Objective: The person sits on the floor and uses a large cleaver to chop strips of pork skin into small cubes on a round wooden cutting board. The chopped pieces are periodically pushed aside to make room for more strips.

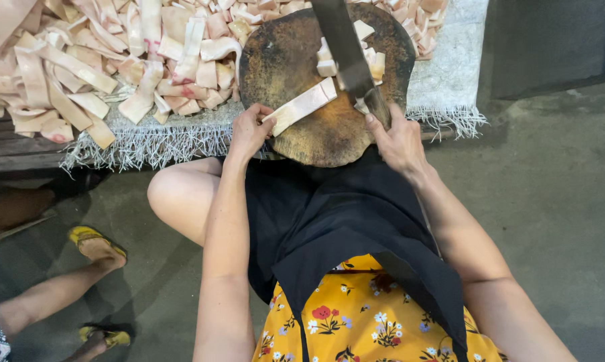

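Both hands are busy on a round, dark wooden chopping board [289, 67]. Left hand [249, 131] has its fingers curled down onto the near end of a long pale strip of meat [301, 107], pressing it flat on the board. Right hand [397, 141] is closed tight around the handle of a big cleaver [346, 47]. The handle is almost all hidden inside the fist. The blade goes up and away, and its top is cut off by the edge of the picture. It stands just at the far end of the strip, but I cannot tell if it touches the meat.

Some small cut pieces [369, 64] lie on the board beside the blade. A few are partly hidden behind it.

A big heap of meat strips [81, 67] lies to the left of the board and behind it. The heap runs off the top and left of the picture. It rests on a white woven mat [450, 74] with a frayed edge, and the board lies on this mat too. Dark wooden planks [14, 144] peek out from under the mat on the left.

The person sits low on a grey concrete floor [557, 214], wearing a black apron [342, 208] over a yellow flowered dress [363, 315]. One bare knee shows.

At the bottom left are another person's legs in yellow sandals [94, 241]. The rest of that person cannot be seen.
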